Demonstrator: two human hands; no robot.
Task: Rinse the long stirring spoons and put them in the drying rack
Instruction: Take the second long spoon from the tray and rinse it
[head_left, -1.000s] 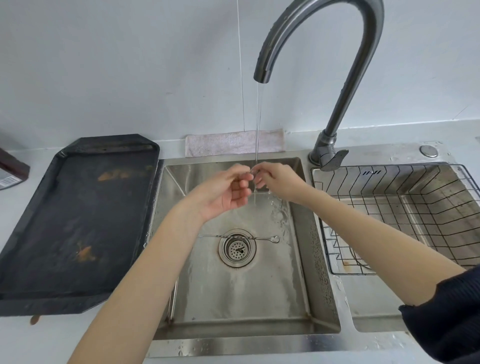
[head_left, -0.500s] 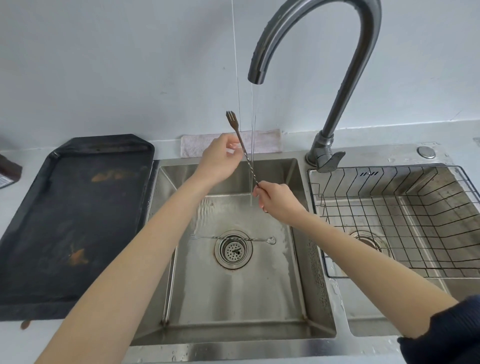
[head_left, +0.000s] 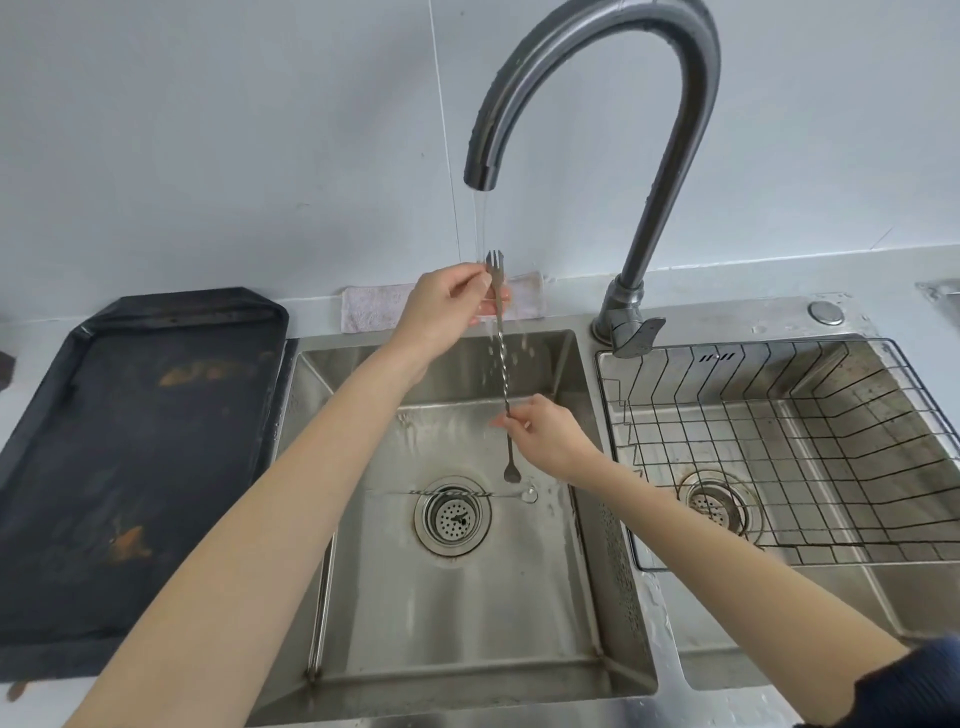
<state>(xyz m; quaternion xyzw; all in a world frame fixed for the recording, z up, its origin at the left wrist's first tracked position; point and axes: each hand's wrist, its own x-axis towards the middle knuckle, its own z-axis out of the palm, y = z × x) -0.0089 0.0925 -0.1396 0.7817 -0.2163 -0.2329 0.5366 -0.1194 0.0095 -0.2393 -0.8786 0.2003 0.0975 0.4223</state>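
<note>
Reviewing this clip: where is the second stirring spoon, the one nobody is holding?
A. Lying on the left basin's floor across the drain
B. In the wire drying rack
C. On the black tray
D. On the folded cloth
A: the loose stirring spoon lies flat across the drain strainer, and the wire drying rack holds no spoon.

You will find no readable text, brand, number or sign anywhere here. The only marks near lettering are a few short dark slots on the back wall of the wire drying rack, and they spell nothing. The object cut off at the far left edge shows no legible label.
</note>
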